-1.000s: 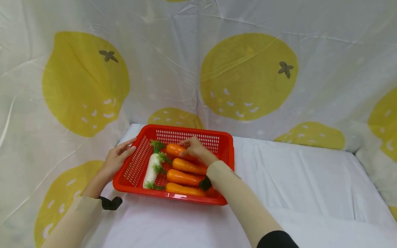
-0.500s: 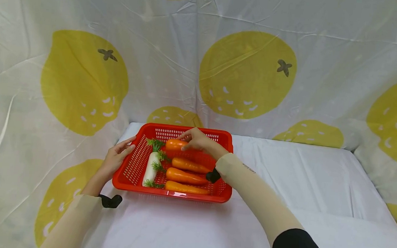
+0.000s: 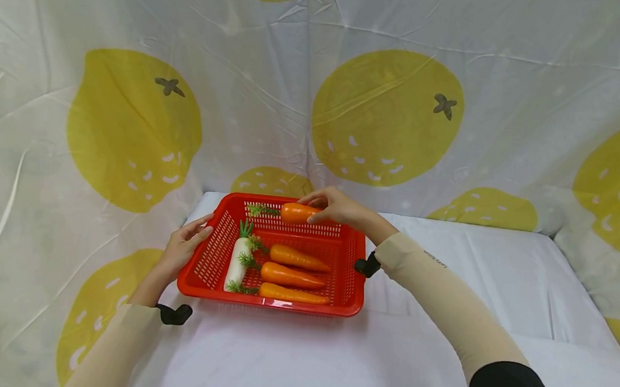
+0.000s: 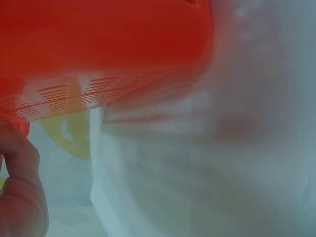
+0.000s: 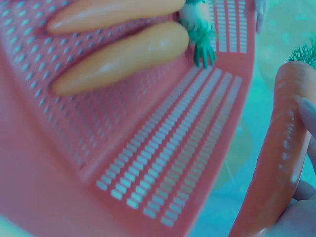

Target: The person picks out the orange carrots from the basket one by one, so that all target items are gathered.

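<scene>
In the head view my left hand holds the left rim of a red plastic basket. A bent finger of it shows under the basket in the left wrist view. My right hand grips an orange carrot with a green leafy top, raised at the basket's back wall. Its tapered end is hidden by the hand in the head view. Inside the basket lie a white radish at the left and three more carrots in a row, tops pointing left.
The basket stands on a white-covered table, which stretches away to the right. Behind and to the left hangs a white curtain printed with large yellow lemons.
My right hand has lifted the rearmost carrot off the basket's floor and moved it up and to the right. The left hand stays at the rim.
</scene>
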The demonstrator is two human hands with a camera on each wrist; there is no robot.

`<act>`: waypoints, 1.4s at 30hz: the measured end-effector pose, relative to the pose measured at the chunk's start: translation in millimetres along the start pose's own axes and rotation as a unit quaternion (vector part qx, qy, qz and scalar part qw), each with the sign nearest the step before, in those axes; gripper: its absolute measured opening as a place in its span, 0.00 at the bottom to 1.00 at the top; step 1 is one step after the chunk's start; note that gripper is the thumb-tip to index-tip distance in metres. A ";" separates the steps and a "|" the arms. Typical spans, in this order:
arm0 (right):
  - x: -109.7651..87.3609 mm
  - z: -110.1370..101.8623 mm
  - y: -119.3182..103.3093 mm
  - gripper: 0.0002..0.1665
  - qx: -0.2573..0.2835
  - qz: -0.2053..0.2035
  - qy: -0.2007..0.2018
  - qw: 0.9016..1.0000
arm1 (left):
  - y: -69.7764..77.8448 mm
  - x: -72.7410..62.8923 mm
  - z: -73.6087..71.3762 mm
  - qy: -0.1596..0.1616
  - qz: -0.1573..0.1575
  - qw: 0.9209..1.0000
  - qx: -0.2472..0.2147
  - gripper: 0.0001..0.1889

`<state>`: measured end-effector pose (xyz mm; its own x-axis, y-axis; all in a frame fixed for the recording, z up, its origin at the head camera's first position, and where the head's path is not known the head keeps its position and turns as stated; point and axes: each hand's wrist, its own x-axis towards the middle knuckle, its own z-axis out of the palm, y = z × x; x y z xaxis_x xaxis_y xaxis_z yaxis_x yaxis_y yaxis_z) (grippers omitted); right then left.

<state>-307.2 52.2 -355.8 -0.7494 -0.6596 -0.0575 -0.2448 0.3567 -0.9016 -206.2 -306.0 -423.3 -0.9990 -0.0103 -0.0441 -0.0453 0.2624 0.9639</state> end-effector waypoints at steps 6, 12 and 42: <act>-17.9 -25.9 5.7 0.28 -0.004 -0.009 0.015 1.000 | -15.5 8.6 -4.2 0.004 0.000 1.000 0.000 0.29; -36.0 -53.0 13.8 0.29 0.007 -0.009 0.020 1.000 | -28.8 15.4 -8.1 0.013 0.006 1.000 0.012 0.30; -123.4 -134.9 107.8 0.32 -0.037 0.060 0.061 0.996 | 2.1 -1.8 -3.5 -0.001 -0.007 1.000 0.021 0.29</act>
<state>-324.1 261.3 -388.1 -0.8443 -0.5253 -0.1059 -0.1903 0.4787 -0.8571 -204.5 -308.9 -420.2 -0.9982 -0.0131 -0.0581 -0.0593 0.3026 0.9513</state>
